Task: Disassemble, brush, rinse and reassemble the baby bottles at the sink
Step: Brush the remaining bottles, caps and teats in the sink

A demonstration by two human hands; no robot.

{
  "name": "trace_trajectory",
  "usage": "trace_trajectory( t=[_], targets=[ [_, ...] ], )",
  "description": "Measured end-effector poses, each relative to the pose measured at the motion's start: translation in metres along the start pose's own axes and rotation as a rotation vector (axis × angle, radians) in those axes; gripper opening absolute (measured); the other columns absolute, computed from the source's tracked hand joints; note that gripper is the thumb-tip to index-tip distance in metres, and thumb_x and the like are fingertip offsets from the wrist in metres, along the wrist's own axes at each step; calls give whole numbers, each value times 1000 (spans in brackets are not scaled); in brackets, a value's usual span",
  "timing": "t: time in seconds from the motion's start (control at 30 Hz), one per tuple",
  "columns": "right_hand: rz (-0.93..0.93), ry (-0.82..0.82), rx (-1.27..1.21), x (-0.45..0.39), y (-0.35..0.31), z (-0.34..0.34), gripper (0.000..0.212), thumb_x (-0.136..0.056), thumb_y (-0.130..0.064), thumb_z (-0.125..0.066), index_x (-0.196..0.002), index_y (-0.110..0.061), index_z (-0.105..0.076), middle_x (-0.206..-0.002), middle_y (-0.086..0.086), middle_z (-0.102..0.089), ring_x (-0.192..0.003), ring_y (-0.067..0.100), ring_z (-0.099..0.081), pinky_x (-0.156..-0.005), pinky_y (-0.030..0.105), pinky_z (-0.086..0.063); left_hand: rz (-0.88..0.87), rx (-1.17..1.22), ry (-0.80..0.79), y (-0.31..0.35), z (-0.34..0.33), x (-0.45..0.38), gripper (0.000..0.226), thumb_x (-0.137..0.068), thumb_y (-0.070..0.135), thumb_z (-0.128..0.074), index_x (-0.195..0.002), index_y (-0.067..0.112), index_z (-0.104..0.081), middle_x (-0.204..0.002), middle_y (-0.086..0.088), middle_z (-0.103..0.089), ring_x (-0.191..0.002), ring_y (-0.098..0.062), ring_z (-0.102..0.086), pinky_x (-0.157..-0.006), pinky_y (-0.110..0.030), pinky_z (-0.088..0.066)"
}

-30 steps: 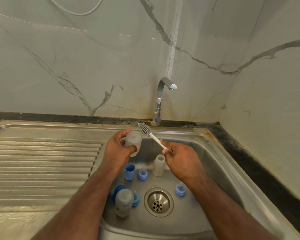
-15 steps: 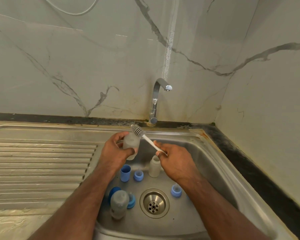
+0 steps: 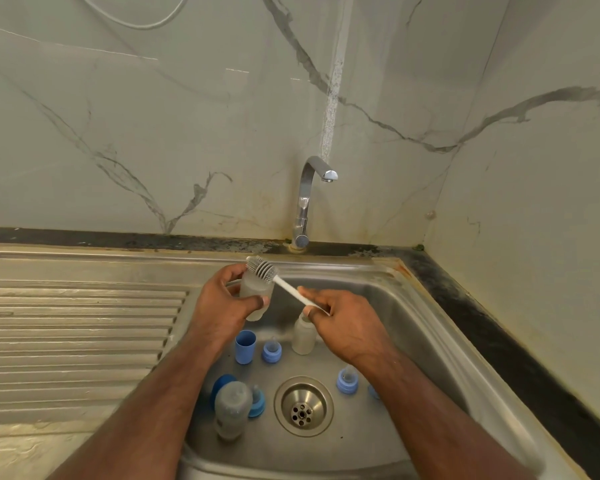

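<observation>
- The left hand (image 3: 222, 306) grips a frosted bottle (image 3: 255, 296) round its body, above the sink (image 3: 413, 327).
- The right hand (image 3: 340, 317) pinches the brush (image 3: 262, 269) by its thin white handle, bristles at the bottle's mouth.
- The bottle is probably light, wet and slippery; holding it mid-body looks safest.

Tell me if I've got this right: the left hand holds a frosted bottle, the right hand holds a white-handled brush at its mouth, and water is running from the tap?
Not quite. In the head view the tap is dry; no water runs. The left hand does hold the bottle, the right hand the brush.
</observation>
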State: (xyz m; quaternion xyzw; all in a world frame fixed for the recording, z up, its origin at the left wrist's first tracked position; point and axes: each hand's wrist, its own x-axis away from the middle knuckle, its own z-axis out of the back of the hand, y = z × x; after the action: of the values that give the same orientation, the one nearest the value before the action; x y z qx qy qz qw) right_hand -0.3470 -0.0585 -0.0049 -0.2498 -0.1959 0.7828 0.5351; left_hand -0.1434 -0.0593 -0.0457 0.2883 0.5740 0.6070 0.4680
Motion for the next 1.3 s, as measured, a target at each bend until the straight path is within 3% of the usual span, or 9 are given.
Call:
trace_trajectory(
  t=[0.1, 0.2, 0.37, 0.47, 0.7, 0.87, 0.97, 1.2, 1.3],
  targets=[
    [-11, 23, -12, -2, 3, 3, 40, -100, -36, -56, -139, -44, -54, -122, -17, -68, -83, 3, -61, -78, 20, -52, -3, -4, -4, -1, -1, 0, 65, -73, 7, -89, -128, 27, -62, -118, 7, -67, -109, -14, -62, -80, -23, -50],
    [29, -21, -41, 2, 3, 5, 38, -98, -35, -59, -136, -45, -56, -113, -19, -70, -72, 1, -59, -66, 12, -46, -8, 3, 13, 0, 1, -1, 64, -74, 9, -88, -131, 23, -61, -119, 5, -67, -106, -13, -63, -71, -18, -46],
    [-59, 99, -74, -6, 20, 32, 37, -98, -33, -60, -134, -42, -59, -69, -16, -56, -59, 2, -51, -55, 17, -42, -18, 13, 0, 7, 0, 0, 60, -76, 10, -87, -127, 26, -61, -117, 9, -63, -100, -6, -61, -75, -20, -48],
    [-81, 156, -139, -10, 38, 55, 36, -94, -29, -66, -129, -38, -66, -73, -7, -65, -61, 10, -56, -69, 37, -58, 13, 0, -65, 8, -5, 4, 64, -79, 11, -86, -134, 29, -57, -122, 8, -62, -105, -11, -62, -91, -38, -57],
    [-166, 68, -123, 0, 61, 90, 33, -92, -22, -69, -122, -35, -70, -73, 1, -71, -48, 9, -53, -53, 24, -48, -45, -137, -313, 18, -30, 24, 57, -77, 15, -88, -125, 33, -62, -114, 9, -67, -104, -11, -67, -84, -27, -58],
    [-216, 73, -107, 1, 77, 94, 33, -91, -24, -68, -122, -37, -70, -75, -1, -70, -47, 11, -54, -46, 23, -44, -125, -443, -533, 21, -62, 35, 60, -70, 26, -92, -121, 36, -60, -110, 20, -64, -102, -1, -63, -91, -24, -49],
    [-226, 65, -121, 2, 80, 95, 33, -92, -24, -68, -121, -37, -69, -75, -1, -70, -48, 12, -54, -42, 22, -43, -180, -620, -673, 22, -85, 43, 63, -72, 29, -90, -127, 33, -59, -115, 15, -59, -99, -4, -60, -81, -20, -45],
    [-249, 52, -135, 3, 86, 95, 36, -90, -17, -65, -121, -35, -70, -74, 1, -68, -46, 13, -52, -38, 19, -39, -287, -880, -895, 12, -146, 58, 67, -73, 23, -88, -129, 27, -53, -127, 2, -57, -115, -20, -57, -96, -34, -49],
    [-256, 34, -118, 4, 89, 95, 35, -91, -16, -64, -121, -33, -70, -77, 4, -69, -51, 15, -53, -44, 23, -43, -309, -959, -975, 7, -165, 62, 66, -74, 23, -87, -128, 25, -50, -125, -1, -56, -110, -22, -56, -91, -34, -48]
  ],
)
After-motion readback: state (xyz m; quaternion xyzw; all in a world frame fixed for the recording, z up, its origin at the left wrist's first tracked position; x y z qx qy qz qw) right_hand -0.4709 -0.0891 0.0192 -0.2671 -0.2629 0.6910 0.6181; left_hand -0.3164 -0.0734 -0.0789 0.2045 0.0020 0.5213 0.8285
